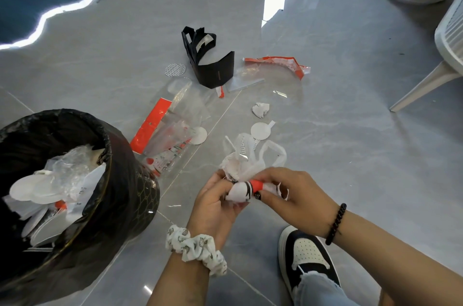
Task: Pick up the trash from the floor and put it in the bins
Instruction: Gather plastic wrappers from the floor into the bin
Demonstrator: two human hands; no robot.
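Seen from above, our left hand (215, 203) and right hand (290, 195) both close around 1 crumpled wrapper wad (246, 189) near us. To finish well, we should keep it bunched and carry it left to the lined bin (120, 180).

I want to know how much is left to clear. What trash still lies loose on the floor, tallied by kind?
Black card pieces: 1
Red-and-clear wrappers: 2
White discs: 2
Patterned discs: 1
Crumpled paper balls: 1
Total: 7
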